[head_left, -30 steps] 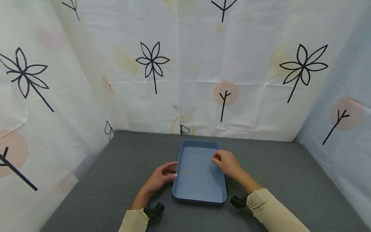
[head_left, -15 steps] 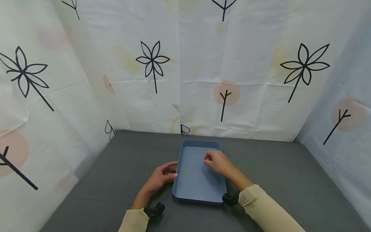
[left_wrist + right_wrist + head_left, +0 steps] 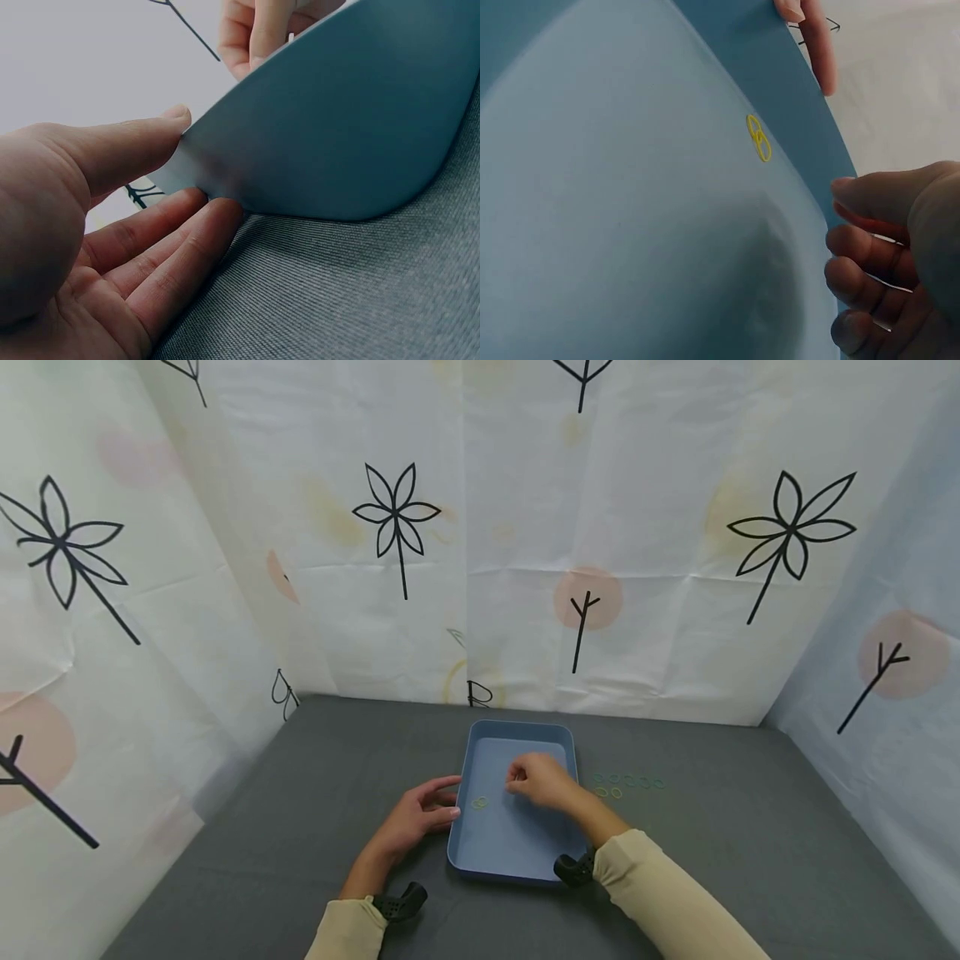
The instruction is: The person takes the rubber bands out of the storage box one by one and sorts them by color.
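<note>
A blue rectangular tray (image 3: 525,850) lies on the dark cloth. My left hand (image 3: 411,820) rests against its left wall, the thumb tip at the rim and fairly straight fingers at the outer side (image 3: 169,262). Over the middle of the tray is my right hand (image 3: 542,779), its fingers curled and the thumb close to the index finger (image 3: 877,247). Whether something thin sits between those fingertips cannot be made out. Two touching yellow rings (image 3: 758,138), thin like small rubber bands, lie inside the tray near its left wall.
Right of the tray, several thin green rings (image 3: 631,782) form a row on the grey cloth (image 3: 720,827). A yellow ring (image 3: 617,793) lies just in front of them with another beside it. White patterned sheets (image 3: 525,527) enclose the back and sides.
My right hand has moved left across the tray, from near its right wall to the middle. Rings on the cloth that the arm covered now show. My left hand has stayed put.
</note>
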Available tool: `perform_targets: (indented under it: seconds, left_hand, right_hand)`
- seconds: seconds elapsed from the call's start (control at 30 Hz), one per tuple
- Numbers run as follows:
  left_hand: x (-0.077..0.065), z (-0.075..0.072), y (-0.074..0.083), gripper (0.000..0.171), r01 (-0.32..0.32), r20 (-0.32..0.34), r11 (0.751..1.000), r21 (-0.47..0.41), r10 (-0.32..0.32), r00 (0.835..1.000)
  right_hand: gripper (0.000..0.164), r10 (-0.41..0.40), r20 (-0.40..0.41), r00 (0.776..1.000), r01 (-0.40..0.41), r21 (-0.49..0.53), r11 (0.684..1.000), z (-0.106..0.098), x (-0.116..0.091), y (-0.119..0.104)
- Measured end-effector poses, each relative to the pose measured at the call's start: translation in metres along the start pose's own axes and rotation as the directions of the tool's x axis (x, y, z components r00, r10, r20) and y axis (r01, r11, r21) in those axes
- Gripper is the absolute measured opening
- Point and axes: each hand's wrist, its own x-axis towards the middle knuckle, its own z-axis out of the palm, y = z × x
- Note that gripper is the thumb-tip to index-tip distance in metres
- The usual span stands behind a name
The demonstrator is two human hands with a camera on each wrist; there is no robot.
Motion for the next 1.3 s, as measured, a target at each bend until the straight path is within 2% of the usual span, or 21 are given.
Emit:
perform_targets:
  seconds: [0.33,0.77,1.3]
  left_hand:
    - [0.001,0.001,0.003,0.056,0.007,0.002,1.0,0.009,-0.007,1.0]
    - [0.002,0.002,0.002,0.054,0.006,0.005,1.0,0.0,-0.006,1.0]
    - [0.002,-0.001,0.0,0.056,-0.005,0.016,1.0,-0.009,0.005,1.0]
  right_hand:
    - [0.011,0.007,0.081,0.997,-0.012,0.063,0.998,0.008,0.013,-0.001]
    - [0.008,-0.008,0.114,0.993,-0.003,0.095,0.995,0.021,0.023,-0.005]
    - [0.016,0.084,0.126,0.988,-0.089,0.028,0.996,0.035,0.03,-0.008]
